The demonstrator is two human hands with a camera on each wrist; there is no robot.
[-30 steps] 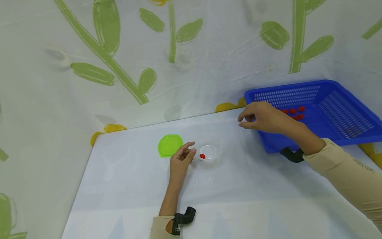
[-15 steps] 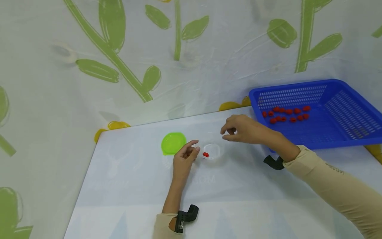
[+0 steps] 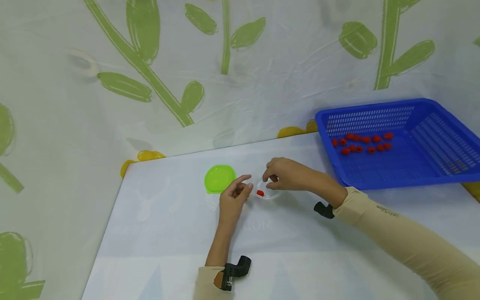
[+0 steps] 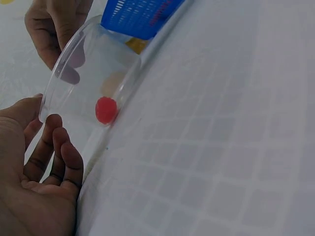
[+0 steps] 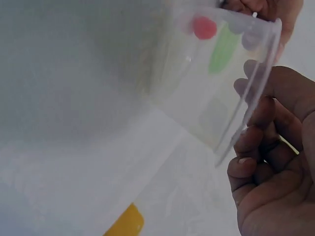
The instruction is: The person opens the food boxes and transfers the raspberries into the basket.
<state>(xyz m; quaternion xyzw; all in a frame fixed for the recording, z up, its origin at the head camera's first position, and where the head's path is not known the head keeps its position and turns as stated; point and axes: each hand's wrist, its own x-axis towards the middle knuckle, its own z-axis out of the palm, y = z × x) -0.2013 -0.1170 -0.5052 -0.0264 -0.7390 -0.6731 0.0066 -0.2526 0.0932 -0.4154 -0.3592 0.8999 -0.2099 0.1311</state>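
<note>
A clear plastic tub (image 3: 271,196) stands on the table with one red raspberry (image 4: 106,110) at its bottom. My left hand (image 3: 231,205) pinches the tub's left rim between thumb and forefinger. My right hand (image 3: 290,175) is over the tub's right side. Its thumb and forefinger tips reach past the rim into the tub, as the right wrist view shows, and no berry is visible between them. Its other fingers curl loosely outside the rim. Left of the tub lies a bright green lid (image 3: 219,179).
At the right back, a blue plastic basket (image 3: 420,160) holds several raspberries (image 3: 366,140) toward its left end. Behind the table's far edge hangs a white sheet (image 3: 292,79) printed with green leaves.
My right hand has moved left and down from beside the basket to the tub, so the basket's raspberries now show. My left hand stays at the tub. The view has shifted slightly.
</note>
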